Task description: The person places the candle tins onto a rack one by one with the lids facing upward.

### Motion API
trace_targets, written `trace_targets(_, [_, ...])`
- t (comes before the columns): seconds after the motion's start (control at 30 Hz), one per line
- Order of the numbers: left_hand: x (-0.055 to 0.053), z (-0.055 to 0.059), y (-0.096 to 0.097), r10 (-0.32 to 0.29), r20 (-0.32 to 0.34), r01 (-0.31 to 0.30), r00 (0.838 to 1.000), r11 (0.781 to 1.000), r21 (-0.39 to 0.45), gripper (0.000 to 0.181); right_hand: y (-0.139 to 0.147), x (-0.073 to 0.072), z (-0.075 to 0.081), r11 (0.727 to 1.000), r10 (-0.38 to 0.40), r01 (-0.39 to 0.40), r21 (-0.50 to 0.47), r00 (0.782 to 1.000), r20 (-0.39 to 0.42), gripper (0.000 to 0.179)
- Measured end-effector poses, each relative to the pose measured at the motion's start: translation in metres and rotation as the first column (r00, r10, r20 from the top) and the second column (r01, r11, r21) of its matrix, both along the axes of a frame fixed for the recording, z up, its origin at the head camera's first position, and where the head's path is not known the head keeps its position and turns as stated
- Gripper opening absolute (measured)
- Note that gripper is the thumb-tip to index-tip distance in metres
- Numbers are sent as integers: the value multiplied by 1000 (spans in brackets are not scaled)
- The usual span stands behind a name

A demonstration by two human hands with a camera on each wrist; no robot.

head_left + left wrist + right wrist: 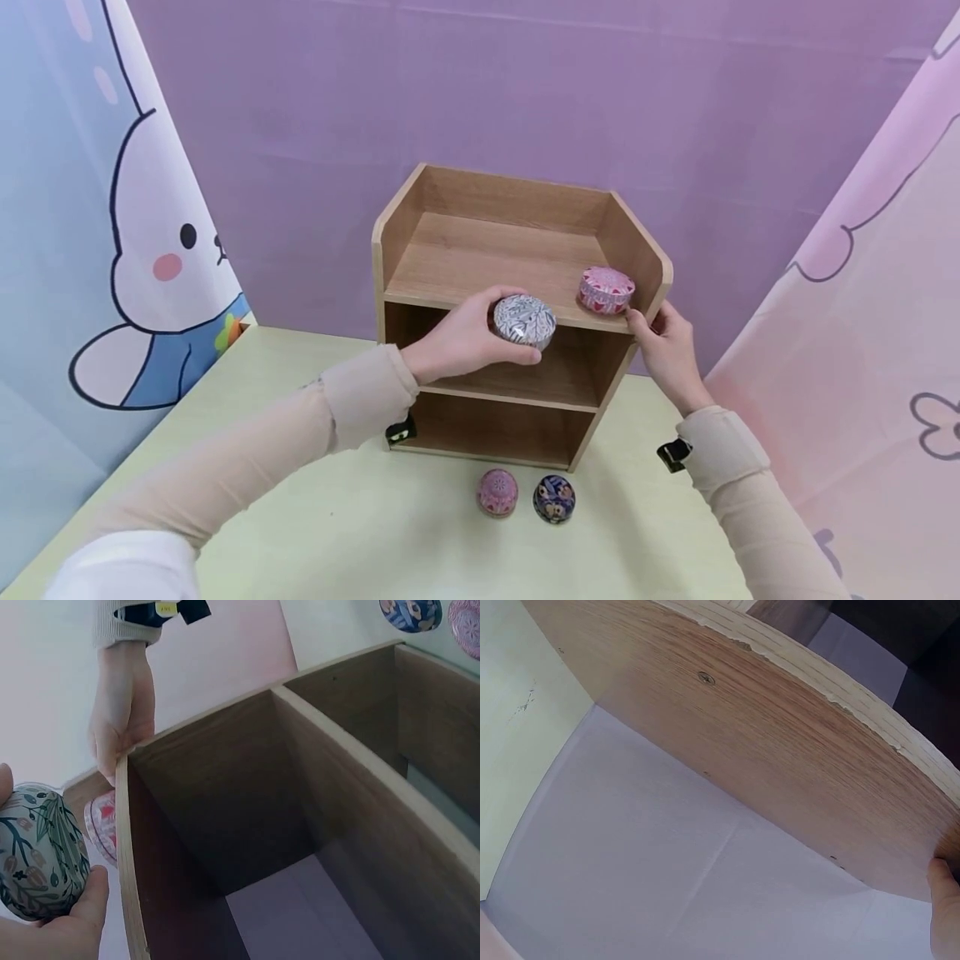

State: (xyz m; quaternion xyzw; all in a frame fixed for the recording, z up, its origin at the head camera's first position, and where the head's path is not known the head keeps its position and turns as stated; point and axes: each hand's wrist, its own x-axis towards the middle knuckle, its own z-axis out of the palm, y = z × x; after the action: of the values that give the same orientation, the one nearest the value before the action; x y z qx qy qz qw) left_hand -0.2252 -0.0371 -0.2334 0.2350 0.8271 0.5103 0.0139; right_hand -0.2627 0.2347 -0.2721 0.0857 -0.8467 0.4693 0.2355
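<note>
My left hand [463, 337] holds a round tin with a leafy pattern [523, 319] between thumb and fingers, in front of the small wooden shelf's top board. The left wrist view shows this leafy tin [41, 851] up close, with green sprigs and pinkish blooms. With thumb and fingers, my right hand [671, 357] grips the front edge of the wooden shelf [498, 254] at its right side panel. Just left of that hand, a pink tin with red hearts [606, 290] sits on the top board, near the front right corner.
On the pale table [300, 467], a pink tin [497, 492] and a dark blue patterned tin [554, 499] stand side by side before the shelf. A purple curtain [487, 92] hangs behind. Printed cloths flank both sides.
</note>
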Motion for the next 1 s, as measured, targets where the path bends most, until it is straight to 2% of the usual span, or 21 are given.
trace_targets(0.4, [-21, 12, 10, 10, -40, -8, 999, 998, 57, 70, 0, 3, -1, 1000, -22, 22, 10, 1000, -2, 35])
trace_targets(0.73, [-29, 14, 19, 39, -34, -39, 999, 999, -14, 74, 2, 5, -5, 1000, -5, 5, -19, 1000, -1, 32])
trace_targets(1.0, [-39, 17, 23, 41, -34, -40, 999, 999, 15, 73, 2, 3, -5, 1000, -6, 6, -15, 1000, -1, 32])
